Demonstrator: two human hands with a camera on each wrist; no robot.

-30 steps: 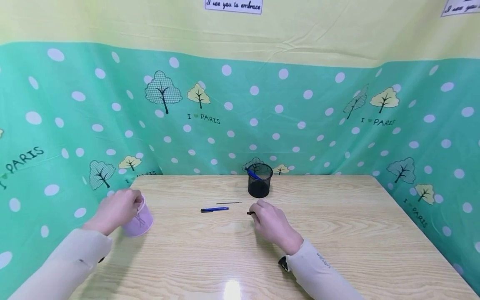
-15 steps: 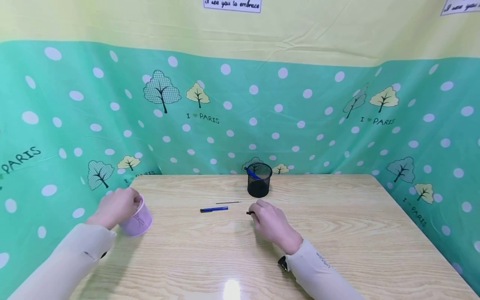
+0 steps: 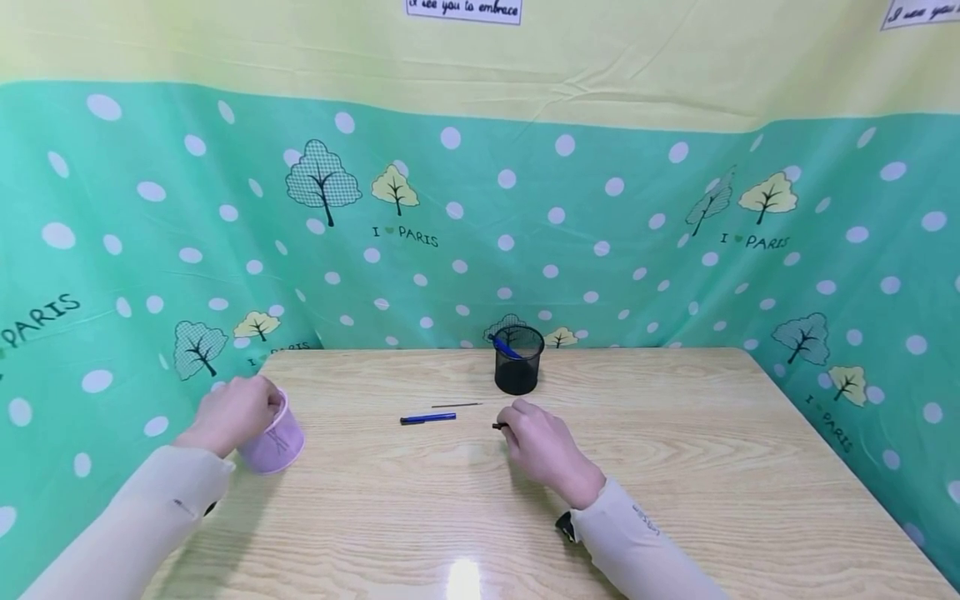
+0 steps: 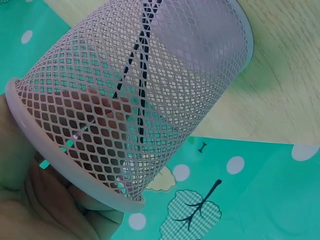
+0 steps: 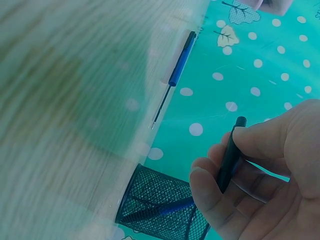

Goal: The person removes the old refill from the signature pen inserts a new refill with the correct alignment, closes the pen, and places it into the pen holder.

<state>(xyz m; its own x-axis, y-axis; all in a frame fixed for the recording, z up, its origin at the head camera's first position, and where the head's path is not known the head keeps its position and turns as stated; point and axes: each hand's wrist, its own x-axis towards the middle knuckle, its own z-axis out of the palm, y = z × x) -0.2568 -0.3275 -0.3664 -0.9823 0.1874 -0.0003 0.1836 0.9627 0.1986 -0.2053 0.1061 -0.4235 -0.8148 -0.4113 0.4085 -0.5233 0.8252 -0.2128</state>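
Observation:
My left hand [image 3: 234, 412] reaches into the mouth of a pink mesh pen holder [image 3: 273, 446] at the table's left side. In the left wrist view, its fingertips show through the mesh [image 4: 195, 65] and pinch a thin pen refill with a pale end [image 4: 45, 164]. Dark thin sticks [image 4: 143, 85] cross inside. My right hand [image 3: 542, 442], near the table's middle, grips a short black pen barrel piece [image 5: 230, 160] with a threaded end. To its left lie a blue pen barrel [image 3: 429, 418] with a dark clip end and a thin refill [image 3: 456, 406].
A black mesh pen holder [image 3: 517, 377] stands at the back of the wooden table [image 3: 645, 417], with a blue pen part [image 3: 506, 347] leaning in it. A polka-dot curtain [image 3: 420, 192] hangs along the back and both sides.
Early in the second, my left hand and the pink pen holder shift slightly left, and the left cuff turns a little. My right hand keeps its place with the black barrel piece.

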